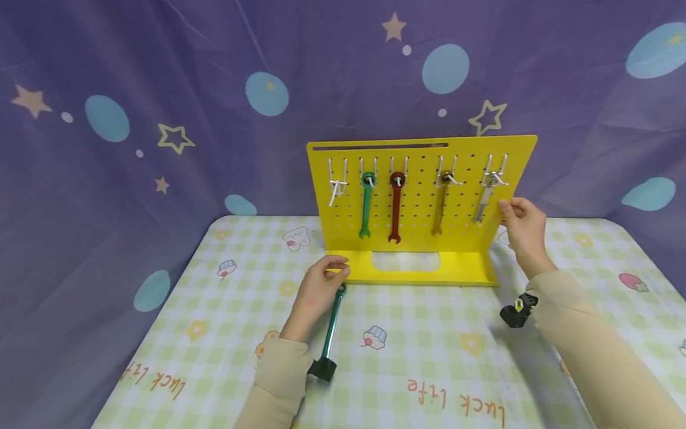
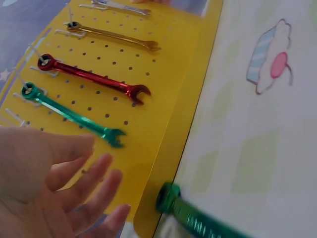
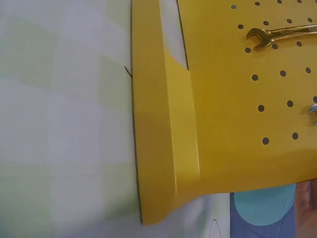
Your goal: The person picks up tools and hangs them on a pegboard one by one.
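A yellow pegboard stand stands upright with wrenches hung on white hooks. From left to right hang a green wrench, a red wrench, a gold wrench and a silver wrench. My right hand pinches the board's right edge, thumb in front and fingers partly hidden behind. At the base's front left corner is my left hand, fingers loosely spread, nothing in them. Another green wrench lies on the table beside the left hand, its ring end close to the base.
The leftmost hook on the board holds no wrench. A checked tablecloth with cartoon prints covers the table. Behind the board hangs a purple curtain. Black wrist cameras show under the left wrist and by the right wrist.
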The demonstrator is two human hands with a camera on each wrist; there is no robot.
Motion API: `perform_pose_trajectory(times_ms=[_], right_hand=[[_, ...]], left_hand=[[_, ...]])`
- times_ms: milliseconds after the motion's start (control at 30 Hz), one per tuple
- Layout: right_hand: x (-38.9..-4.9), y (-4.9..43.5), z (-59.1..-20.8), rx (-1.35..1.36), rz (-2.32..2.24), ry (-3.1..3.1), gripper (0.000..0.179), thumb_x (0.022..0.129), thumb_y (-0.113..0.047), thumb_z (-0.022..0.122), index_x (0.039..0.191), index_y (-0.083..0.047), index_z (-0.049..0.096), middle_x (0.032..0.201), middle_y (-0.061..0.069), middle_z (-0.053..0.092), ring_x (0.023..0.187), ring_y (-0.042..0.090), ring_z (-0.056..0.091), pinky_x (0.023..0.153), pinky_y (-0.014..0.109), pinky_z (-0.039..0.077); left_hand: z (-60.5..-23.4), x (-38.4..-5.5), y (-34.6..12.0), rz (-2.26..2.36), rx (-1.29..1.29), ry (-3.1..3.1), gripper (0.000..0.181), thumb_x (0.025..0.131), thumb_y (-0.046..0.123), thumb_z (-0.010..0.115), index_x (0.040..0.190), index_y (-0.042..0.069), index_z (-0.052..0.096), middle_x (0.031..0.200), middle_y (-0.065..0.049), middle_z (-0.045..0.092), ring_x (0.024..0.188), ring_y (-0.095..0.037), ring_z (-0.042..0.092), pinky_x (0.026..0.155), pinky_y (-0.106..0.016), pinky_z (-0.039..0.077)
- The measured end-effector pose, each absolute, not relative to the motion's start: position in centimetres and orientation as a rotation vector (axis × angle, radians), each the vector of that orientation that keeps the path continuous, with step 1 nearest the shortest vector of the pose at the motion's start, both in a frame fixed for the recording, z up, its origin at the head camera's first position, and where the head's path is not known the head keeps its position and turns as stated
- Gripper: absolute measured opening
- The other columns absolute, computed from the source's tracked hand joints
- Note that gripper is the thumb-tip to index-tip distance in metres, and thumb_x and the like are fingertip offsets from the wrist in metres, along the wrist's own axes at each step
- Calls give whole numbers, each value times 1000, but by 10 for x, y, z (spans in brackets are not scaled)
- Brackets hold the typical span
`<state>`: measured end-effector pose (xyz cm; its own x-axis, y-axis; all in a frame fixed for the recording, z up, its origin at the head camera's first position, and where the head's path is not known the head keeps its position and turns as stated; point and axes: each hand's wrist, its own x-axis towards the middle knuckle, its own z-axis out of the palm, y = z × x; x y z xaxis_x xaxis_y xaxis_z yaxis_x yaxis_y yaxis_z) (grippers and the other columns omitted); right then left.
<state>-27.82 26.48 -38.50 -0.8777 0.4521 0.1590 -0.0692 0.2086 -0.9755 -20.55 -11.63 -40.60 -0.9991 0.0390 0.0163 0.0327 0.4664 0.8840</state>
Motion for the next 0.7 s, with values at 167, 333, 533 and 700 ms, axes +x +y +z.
perform_pose_trajectory(times_ms=[167, 333, 533, 700], right_hand=[[-278, 266, -384, -352, 1721, -2088, 7, 99, -21, 61, 94, -16, 59, 72, -26, 60, 65, -6, 60, 66, 11, 49], [-278, 266, -385, -355, 1723, -2094, 8, 99, -21, 61, 94, -15, 59, 72, -25, 59, 66, -6, 60, 66, 11, 50], [-277, 265, -386, -352, 1716, -2113, 7, 99, -23, 61, 95, -17, 59, 73, -24, 59, 68, -5, 59, 67, 11, 50], [-278, 265, -384, -356, 1743, -2084, 7, 99, -21, 61, 93, -18, 59, 73, -23, 59, 66, -6, 59, 66, 11, 49]], left_hand=[[-406, -191, -132, 1552, 33, 2677, 26, 97, 18, 66, 121, 10, 66, 116, -5, 67, 107, -27, 60, 90, -45, 48], [-412, -181, -144, 1542, 15, 2640, 24, 97, 14, 65, 120, 7, 66, 114, -7, 67, 105, -28, 60, 92, -45, 48], [-415, -171, -148, 1501, 40, 2573, 28, 97, 14, 65, 124, 4, 63, 116, -8, 65, 105, -27, 61, 94, -46, 47], [-415, -169, -147, 1420, 75, 2592, 33, 96, 13, 66, 126, 3, 61, 119, -11, 64, 108, -29, 62, 94, -45, 48]])
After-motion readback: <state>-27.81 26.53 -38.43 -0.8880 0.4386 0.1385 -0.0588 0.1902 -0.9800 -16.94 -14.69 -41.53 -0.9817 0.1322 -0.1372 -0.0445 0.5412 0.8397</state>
